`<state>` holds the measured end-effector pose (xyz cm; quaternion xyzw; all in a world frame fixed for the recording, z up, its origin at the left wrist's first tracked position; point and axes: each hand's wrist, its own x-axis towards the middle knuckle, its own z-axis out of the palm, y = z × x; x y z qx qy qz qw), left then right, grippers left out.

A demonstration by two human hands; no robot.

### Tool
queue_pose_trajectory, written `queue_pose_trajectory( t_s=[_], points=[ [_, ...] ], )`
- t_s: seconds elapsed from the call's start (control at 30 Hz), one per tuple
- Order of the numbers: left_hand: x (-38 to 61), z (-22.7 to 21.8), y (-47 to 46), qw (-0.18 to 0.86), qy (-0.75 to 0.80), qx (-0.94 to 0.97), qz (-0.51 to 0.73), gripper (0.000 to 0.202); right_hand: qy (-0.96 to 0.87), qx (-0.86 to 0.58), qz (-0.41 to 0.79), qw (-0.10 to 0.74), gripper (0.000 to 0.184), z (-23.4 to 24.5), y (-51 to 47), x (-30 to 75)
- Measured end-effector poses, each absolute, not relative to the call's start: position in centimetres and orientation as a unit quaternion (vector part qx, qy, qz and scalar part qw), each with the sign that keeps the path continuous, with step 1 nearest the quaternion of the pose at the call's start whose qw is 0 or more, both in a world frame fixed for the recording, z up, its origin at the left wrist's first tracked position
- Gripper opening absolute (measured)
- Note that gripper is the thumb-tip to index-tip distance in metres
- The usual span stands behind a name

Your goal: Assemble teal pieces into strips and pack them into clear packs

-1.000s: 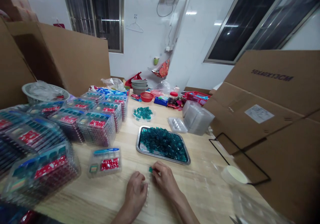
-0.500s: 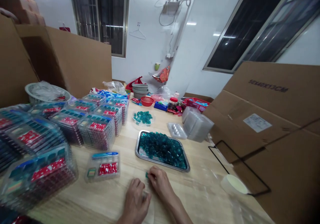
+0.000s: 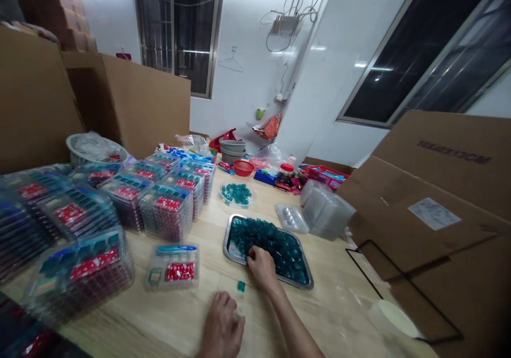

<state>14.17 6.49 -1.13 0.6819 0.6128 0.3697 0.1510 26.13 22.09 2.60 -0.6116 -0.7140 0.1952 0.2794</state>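
My right hand (image 3: 262, 267) reaches over the near left edge of a metal tray (image 3: 228, 243). Its fingers are pinched together at a heap of small teal translucent pieces (image 3: 275, 243), and what the fingertips hold is hidden. On the table nearer to me, my left hand (image 3: 223, 320) is curled, with something clear and small partly showing by the thumb, too unclear to name. One teal square piece (image 3: 241, 286) lies on the table just beyond the left hand. To the left is a clear blister pack (image 3: 172, 267) with a blue pen and a red dotted packet.
Stacks of filled clear packs (image 3: 165, 217) cover the left side. Behind the tray stands a round dish (image 3: 236, 194) of teal pieces. Empty clear plastic trays (image 3: 329, 214) stand right of it. A large cardboard box (image 3: 439, 187) and a tape roll (image 3: 395, 318) are at the right.
My right hand has moved up and away from the left hand to the tray. The teal piece that was at its fingertips now lies on the table. The left hand stays nearly in place.
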Motion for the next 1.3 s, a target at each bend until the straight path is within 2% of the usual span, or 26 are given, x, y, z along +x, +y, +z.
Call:
queue_pose_trajectory(
  t_s=[0.2, 0.27, 0.4, 0.53, 0.73, 0.93, 1.07, 1.3],
  points=[
    [13.9, -0.2, 6.6, 0.227, 0.622, 0.63, 0.405, 0.008, -0.665, -0.595, 0.302, 0.336, 0.006, 3.4, 21.7, 27.9],
    [13.6, 0.8, 7.1, 0.29, 0.625, 0.581, 0.433, 0.014, -0.642, -0.559, 0.384, 0.358, 0.014, 3.8, 20.4, 28.2],
    [13.1, 2.8, 8.8, 0.42, 0.573, 0.477, 0.518, 0.02, -0.513, -0.443, 0.627, 0.384, 0.03, 4.2, 16.5, 28.0],
    [13.0, 3.0, 10.4, 0.491, 0.525, 0.428, 0.547, 0.026, -0.461, -0.408, 0.691, 0.379, 0.03, 4.2, 13.9, 27.5],
    [12.9, 2.5, 11.4, 0.53, 0.53, 0.431, 0.502, 0.021, -0.451, -0.427, 0.691, 0.37, 0.028, 4.2, 13.6, 27.4],
    [12.6, 2.0, 11.6, 0.448, 0.592, 0.512, 0.432, 0.009, -0.546, -0.47, 0.596, 0.353, 0.013, 2.5, 13.6, 26.9],
    [12.8, 1.1, 11.9, 0.39, 0.623, 0.536, 0.415, 0.008, -0.583, -0.495, 0.523, 0.377, 0.002, 1.3, 13.8, 26.5],
    [13.1, -0.2, 12.3, 0.379, 0.62, 0.537, 0.428, 0.01, -0.678, -0.528, 0.379, 0.344, 0.011, 1.5, 13.6, 26.4]
  ],
)
